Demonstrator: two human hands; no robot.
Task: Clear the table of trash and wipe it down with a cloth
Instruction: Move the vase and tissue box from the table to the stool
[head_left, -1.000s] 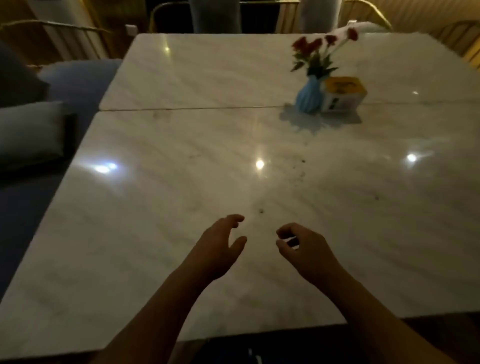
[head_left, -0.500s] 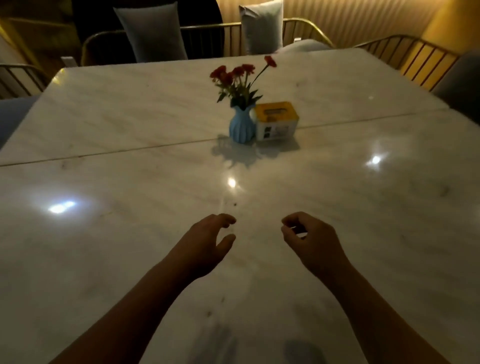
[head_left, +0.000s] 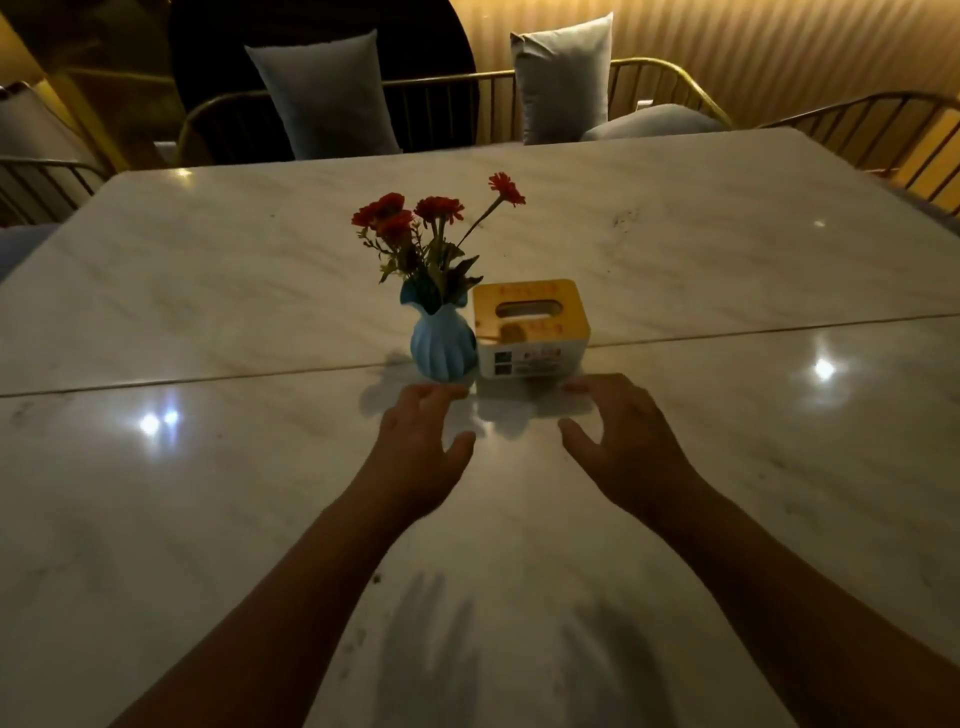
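Note:
A white marble table (head_left: 208, 493) fills the view, with small dark crumbs (head_left: 376, 578) scattered on its near part. At its middle stand a ribbed blue vase (head_left: 443, 347) with red flowers and a white tissue box (head_left: 530, 328) with a wooden slotted lid. My left hand (head_left: 421, 441) hovers just in front of the vase, fingers spread, holding nothing. My right hand (head_left: 621, 436) hovers in front of the tissue box, also open and empty. No cloth is in view.
A seam (head_left: 208, 376) runs across the table where two slabs meet. Gold wire-frame chairs (head_left: 447, 104) with grey cushions (head_left: 327, 93) line the far edge, and another chair (head_left: 883, 130) stands at the right corner.
Both hands have reached forward toward the vase and tissue box, and their fingers have spread wider. My head has come closer, so the vase and box look larger and nearer.

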